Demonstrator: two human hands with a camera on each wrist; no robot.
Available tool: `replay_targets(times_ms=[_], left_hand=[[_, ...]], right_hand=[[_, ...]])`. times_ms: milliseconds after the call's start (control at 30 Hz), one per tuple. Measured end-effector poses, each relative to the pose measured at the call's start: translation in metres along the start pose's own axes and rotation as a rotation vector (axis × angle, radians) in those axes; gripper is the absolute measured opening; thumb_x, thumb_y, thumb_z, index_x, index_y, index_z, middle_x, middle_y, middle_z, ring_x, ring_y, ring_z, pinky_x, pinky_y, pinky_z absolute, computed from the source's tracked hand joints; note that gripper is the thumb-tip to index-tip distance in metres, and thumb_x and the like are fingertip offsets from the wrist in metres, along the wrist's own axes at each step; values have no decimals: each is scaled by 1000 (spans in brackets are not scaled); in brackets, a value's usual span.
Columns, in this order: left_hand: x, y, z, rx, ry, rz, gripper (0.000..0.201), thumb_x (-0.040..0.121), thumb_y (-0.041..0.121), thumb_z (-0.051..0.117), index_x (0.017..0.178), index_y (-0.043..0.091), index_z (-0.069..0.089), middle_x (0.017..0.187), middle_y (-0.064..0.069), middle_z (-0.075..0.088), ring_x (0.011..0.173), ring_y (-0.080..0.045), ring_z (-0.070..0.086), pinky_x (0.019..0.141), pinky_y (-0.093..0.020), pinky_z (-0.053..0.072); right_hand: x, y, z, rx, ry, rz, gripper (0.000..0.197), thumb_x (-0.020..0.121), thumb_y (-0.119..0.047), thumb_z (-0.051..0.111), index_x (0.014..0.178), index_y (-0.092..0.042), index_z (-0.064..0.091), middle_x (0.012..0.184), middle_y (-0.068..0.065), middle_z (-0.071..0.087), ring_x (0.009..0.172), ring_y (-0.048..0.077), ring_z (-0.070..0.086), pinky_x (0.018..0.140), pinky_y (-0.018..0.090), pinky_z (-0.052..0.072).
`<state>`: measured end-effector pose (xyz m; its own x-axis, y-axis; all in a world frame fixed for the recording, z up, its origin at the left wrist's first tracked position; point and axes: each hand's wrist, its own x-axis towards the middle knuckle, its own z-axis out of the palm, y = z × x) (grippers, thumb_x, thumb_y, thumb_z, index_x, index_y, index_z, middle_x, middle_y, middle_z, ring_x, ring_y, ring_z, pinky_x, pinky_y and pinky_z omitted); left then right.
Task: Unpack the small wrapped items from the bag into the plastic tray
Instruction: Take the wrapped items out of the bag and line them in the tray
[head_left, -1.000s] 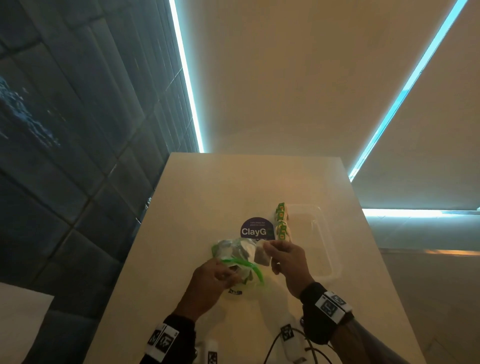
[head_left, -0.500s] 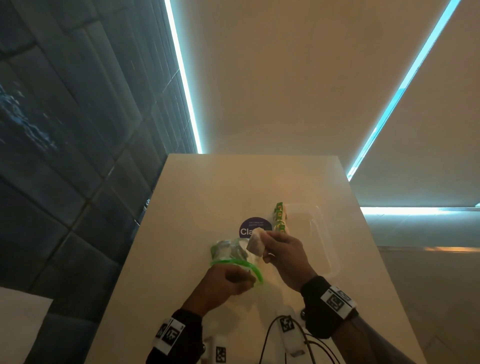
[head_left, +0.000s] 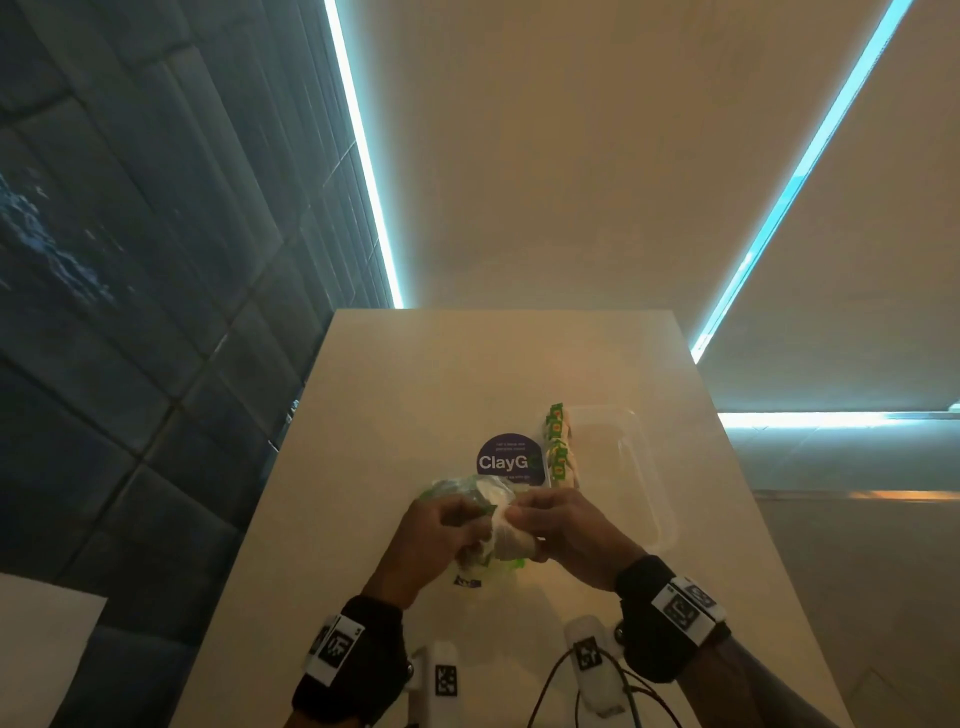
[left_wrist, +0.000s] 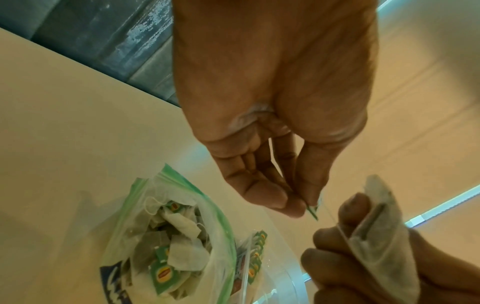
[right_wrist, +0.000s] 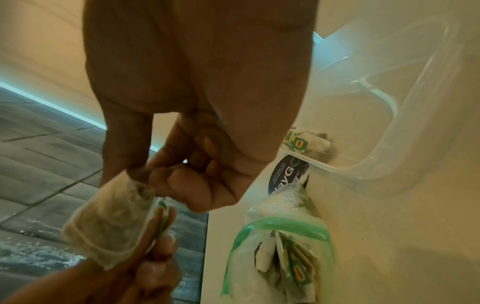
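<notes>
A clear zip bag (head_left: 457, 493) with a green rim lies open on the table, holding several tea bags (left_wrist: 168, 236). Above it my right hand (head_left: 550, 525) pinches one tea bag (right_wrist: 111, 222) by its top. My left hand (head_left: 441, 525) pinches that tea bag's green paper tag (left_wrist: 313, 210) between thumb and fingertips. A thin string joins tag and tea bag. The clear plastic tray (head_left: 623, 467) stands just right of the bag, with a row of green-tagged tea bags (head_left: 558, 447) along its left wall.
A round dark "ClayGo" sticker (head_left: 506, 462) lies on the table behind the bag. White marker-tagged devices (head_left: 441, 680) with black cables sit at the near table edge. A dark tiled wall runs along the table's left side.
My right hand, which had lifted the tea bag toward the tray, has come back over the bag. The left hand left the bag's rim and took hold of the tag.
</notes>
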<state>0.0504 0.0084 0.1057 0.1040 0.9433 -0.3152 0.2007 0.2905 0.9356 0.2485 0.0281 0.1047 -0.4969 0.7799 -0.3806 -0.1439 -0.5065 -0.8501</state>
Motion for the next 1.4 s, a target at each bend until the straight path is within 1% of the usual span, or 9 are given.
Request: replay_targets(times_ms=[100,200,333,467,633,800,1000,1200,1400], left_hand=[[2,2,0,-16,36,25,11,85,10,72,95,13,75,63,1,68,53,-10,58,52,-25,48],[2,3,0,-50,82,53,10,84,14,73,94,14,76,60,1,66,52,-9,59,55,-27,49],[2,2,-1,-108,61,64,14,85,10,72,98,14,77,86,-11,76,80,-28,71,78,-39,59],[2,3,-1,-113,42,66,17,87,14,69,103,15,77,95,-4,77,92,-23,72,86,-39,58],[3,4,1,-149,30,47,22,91,27,65,106,14,75,96,-7,76,93,-25,72,87,-44,57],[4,3,7,-199,94,-4,15,86,12,70,100,14,76,94,-8,76,92,-29,72,88,-49,57],[5,6,5,-142,93,52,16,84,4,71,90,17,78,92,-6,76,91,-26,71,82,-43,60],[6,3,2,-135,95,44,14,85,12,72,98,15,76,96,-4,76,94,-22,71,88,-43,58],[6,4,3,-176,130,40,12,83,14,74,94,10,74,90,-8,75,88,-28,72,86,-48,58]], right_hand=[[-2,-1,2,-51,14,28,24,75,-22,76,84,-2,67,89,16,60,72,22,51,58,28,39],[-1,-2,2,-71,24,39,23,75,-21,75,84,-1,67,88,16,61,72,21,52,60,27,41],[2,-1,1,-102,71,2,32,78,-20,74,92,8,67,92,16,65,84,26,58,68,31,47],[4,-1,1,-123,99,-39,35,81,-19,74,96,12,66,91,17,65,81,24,59,67,31,47],[4,-4,6,-178,125,-80,16,86,-15,69,85,1,71,84,12,66,73,20,58,62,29,46],[5,-4,6,-226,126,-79,20,86,-15,70,92,5,70,89,13,68,80,25,64,73,37,53],[4,-6,8,-202,121,-57,20,86,-17,70,89,3,70,86,16,66,68,20,60,55,25,47],[5,-8,8,-153,121,-48,14,88,-13,66,88,1,70,83,10,66,71,20,61,59,27,48],[6,-8,8,-134,101,-25,23,90,-9,63,99,12,66,87,12,65,78,22,62,68,31,52]])
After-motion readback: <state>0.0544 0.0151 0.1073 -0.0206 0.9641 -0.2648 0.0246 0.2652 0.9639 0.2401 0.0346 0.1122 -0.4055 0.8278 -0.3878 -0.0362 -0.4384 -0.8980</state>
